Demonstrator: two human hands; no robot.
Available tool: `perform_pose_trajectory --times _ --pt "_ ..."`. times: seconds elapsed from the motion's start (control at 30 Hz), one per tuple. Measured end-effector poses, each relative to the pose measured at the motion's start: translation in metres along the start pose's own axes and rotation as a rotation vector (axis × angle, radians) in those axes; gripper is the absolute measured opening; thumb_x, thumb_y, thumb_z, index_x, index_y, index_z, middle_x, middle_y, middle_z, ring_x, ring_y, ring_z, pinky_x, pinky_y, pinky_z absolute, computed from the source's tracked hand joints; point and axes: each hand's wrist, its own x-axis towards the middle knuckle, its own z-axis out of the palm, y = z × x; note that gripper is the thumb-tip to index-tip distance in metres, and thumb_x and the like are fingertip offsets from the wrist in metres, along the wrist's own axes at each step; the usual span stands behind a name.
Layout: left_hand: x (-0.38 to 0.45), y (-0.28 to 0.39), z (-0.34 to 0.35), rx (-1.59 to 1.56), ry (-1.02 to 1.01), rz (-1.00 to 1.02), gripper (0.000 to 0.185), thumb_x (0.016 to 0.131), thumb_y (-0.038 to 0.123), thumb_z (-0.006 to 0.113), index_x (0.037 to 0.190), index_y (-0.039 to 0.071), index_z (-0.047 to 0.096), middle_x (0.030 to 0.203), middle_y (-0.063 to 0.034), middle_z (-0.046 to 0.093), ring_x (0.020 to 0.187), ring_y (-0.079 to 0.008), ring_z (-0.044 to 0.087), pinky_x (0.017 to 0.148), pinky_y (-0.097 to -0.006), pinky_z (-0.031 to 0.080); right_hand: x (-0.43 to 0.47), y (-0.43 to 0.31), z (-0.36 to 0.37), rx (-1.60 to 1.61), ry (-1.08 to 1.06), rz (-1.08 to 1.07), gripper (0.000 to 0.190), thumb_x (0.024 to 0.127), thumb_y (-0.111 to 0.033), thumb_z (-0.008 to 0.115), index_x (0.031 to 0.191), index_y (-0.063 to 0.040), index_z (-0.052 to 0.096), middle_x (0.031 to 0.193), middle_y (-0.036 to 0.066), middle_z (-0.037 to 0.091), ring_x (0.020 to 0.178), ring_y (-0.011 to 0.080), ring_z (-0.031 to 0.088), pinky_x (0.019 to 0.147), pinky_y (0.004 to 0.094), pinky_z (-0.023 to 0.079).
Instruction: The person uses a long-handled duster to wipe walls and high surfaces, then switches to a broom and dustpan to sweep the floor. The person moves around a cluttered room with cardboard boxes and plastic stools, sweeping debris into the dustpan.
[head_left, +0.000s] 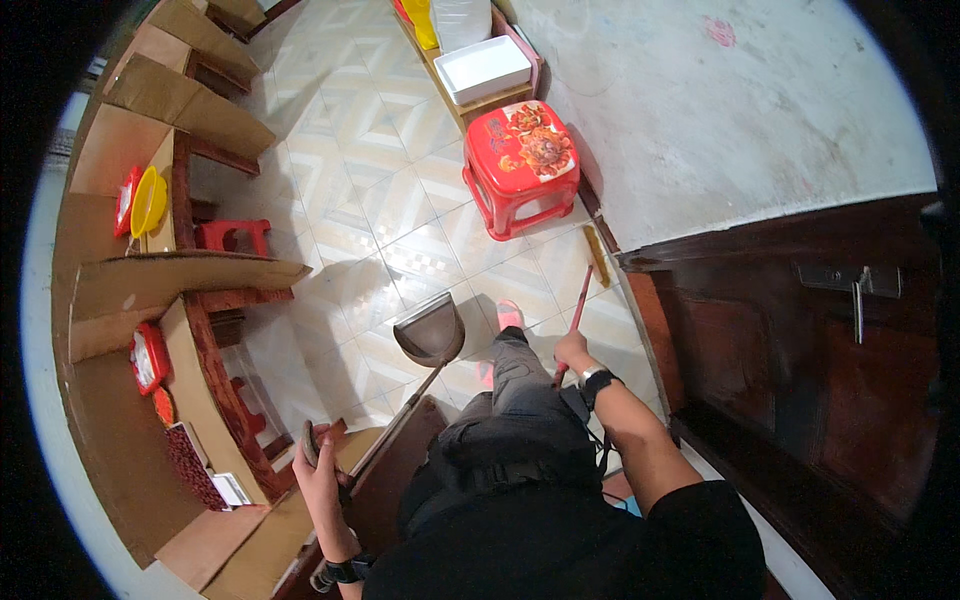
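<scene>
My right hand (572, 351) is closed around the red handle of a broom (597, 255), whose narrow brownish head rests on the tiled floor close to the wall's foot. At lower left, my left hand (322, 459) grips the top end of a long-handled dustpan (430, 330). The grey-brown pan lies on the floor in front of my feet, its metal-coloured lip turned away from me. What the pan holds, if anything, cannot be told. A red plastic stool (523, 157) with a flower print stands beyond the broom head.
At left, a row of wooden desks has cardboard dividers (187, 274), with a yellow basket (149, 202) and red trays (150, 358) on top. White trays (484, 69) sit on a low bench behind the stool. A dark wooden door (787, 360) is at right.
</scene>
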Motion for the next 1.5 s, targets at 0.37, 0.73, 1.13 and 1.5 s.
perform_pose_trajectory --times 0.37,0.73,1.13,1.5 --pt "0.128 0.042 -0.031 -0.075 0.106 0.008 0.017 0.091 0.014 0.056 0.103 0.003 0.058 0.056 0.0034 0.044 0.039 -0.0041 0.037 0.036 -0.0203 0.028 -0.077 -0.034 -0.101 0.881 -0.279 0.304 0.024 0.085 -0.018 0.049 0.074 0.001 0.060 0.061 0.011 0.057 0.041 0.0204 0.052 0.038 0.0359 0.040" --pt "0.322 0.078 -0.089 0.016 -0.164 0.001 0.014 0.089 0.011 0.057 0.100 0.005 0.061 0.052 0.0030 0.044 0.037 -0.0052 0.039 0.036 -0.0218 0.031 -0.011 -0.098 -0.008 1.334 -0.053 0.270 0.021 0.083 -0.016 0.046 0.063 -0.009 0.047 0.051 0.004 0.042 0.039 0.0181 0.038 0.039 0.0344 0.032" --pt "0.425 0.086 -0.173 -0.029 -0.276 -0.077 0.015 0.091 0.012 0.057 0.102 0.003 0.061 0.052 0.0034 0.044 0.038 -0.0048 0.038 0.036 -0.0216 0.028 0.154 -0.533 -0.126 0.843 0.163 -0.404 0.010 0.079 -0.010 0.058 0.074 -0.003 0.053 0.064 0.012 0.055 0.055 0.0231 0.050 0.051 0.0362 0.041" --pt "0.491 0.112 -0.182 0.120 -0.287 -0.065 0.016 0.088 0.011 0.062 0.101 0.004 0.065 0.058 0.0067 0.046 0.046 -0.0021 0.039 0.043 -0.0197 0.029 0.195 -0.579 -0.230 1.816 -0.178 0.125 0.009 0.087 -0.014 0.046 0.078 -0.012 0.046 0.060 0.001 0.044 0.051 0.0121 0.043 0.044 0.0296 0.031"
